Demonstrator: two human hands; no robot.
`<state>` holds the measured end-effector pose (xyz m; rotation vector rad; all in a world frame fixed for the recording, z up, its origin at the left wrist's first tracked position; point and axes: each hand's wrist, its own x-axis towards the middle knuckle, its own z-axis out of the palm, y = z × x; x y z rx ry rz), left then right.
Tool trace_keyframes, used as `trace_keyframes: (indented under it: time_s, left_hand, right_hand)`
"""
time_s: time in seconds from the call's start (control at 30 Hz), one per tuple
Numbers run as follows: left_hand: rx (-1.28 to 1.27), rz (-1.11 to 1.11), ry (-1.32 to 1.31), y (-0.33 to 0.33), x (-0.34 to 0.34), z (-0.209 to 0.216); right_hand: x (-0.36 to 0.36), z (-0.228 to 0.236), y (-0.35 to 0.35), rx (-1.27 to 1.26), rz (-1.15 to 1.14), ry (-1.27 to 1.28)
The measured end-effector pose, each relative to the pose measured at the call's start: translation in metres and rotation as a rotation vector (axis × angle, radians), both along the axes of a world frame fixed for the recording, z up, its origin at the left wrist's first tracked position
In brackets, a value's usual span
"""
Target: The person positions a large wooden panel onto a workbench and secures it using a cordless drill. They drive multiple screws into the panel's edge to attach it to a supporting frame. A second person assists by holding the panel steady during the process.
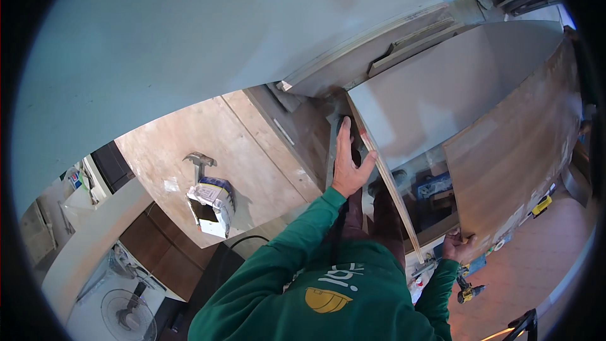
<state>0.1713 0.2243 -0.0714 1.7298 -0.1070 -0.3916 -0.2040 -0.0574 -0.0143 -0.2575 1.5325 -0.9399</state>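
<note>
Right of the pale strip (398,204), the right hand (457,247) grips the near corner of the brown panel (514,148), which could slip from one-handed support, while the left hand (351,170) is splayed at the strip.

Pinkish floor (505,278) spreads lower right — a caged fan (130,320) sits lower left.

Right hand (457,247) seemingly on brown panel (517,145)
</note>
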Motion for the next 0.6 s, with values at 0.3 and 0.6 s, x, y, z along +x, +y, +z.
trace_keyframes:
  time_s: [0.3,0.6]
  left_hand:
    - [0.067,-0.104,-0.085,0.017,0.011,0.000]
    - [-0.239,-0.022,0.153,-0.042,-0.052,0.101]
  right_hand:
    - [0.006,0.003,0.018,-0.003,0.000,-0.085]
    - [0.035,0.057,0.016,0.047,0.008,-0.332]
